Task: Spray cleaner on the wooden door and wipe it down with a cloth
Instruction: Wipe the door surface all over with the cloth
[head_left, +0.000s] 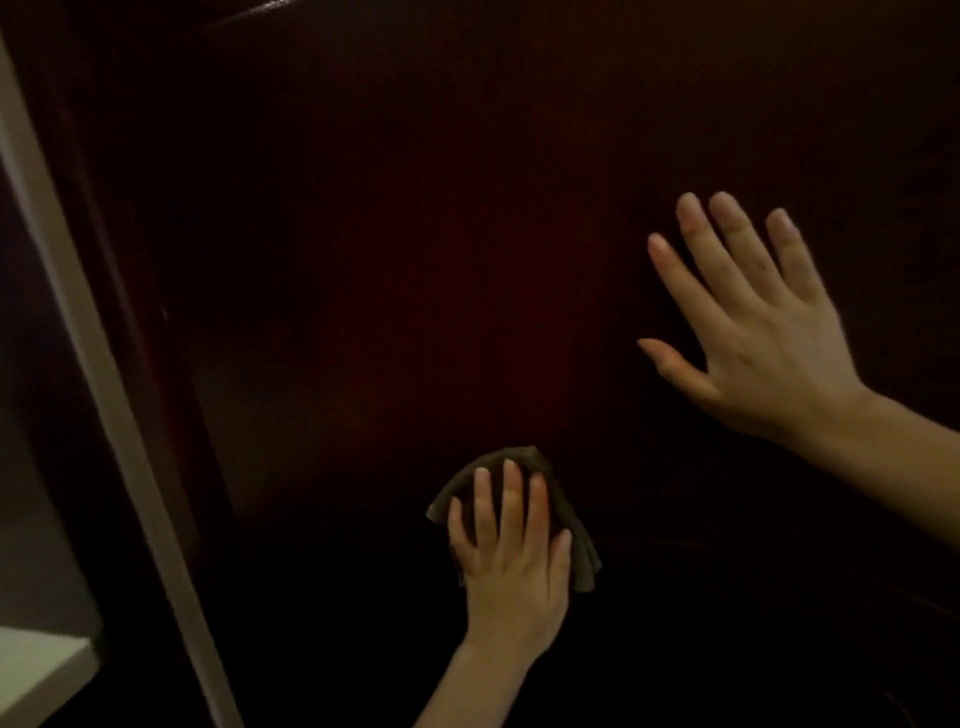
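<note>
Dark reddish-brown wood fills nearly everything I see: the door (389, 260) stands close in front of me, dimly lit, with a faint sheen on the panel towards its left side. My left hand (511, 577) reaches up from the bottom of the view and presses the cloth (582, 564) flat against the lower middle of the door. Its fingers (511, 499) are straight and spread over the fabric, with the thumb out to the right, so it is pressing rather than gripping. The cloth is a dull olive-brown and folded or bunched. Its edges show above my fingertips and along the right of my hand. My right hand (769, 353) is higher up and well off to the right. It is open, fingers spread and pointing upward, thumb out to the left, and the palm seems to lie against the wood, though its outline is a little blurred. Down the left edge runs a pale door frame (78, 312), leaning in the wide view, and a light ledge (36, 670) sits in the bottom left corner.
</note>
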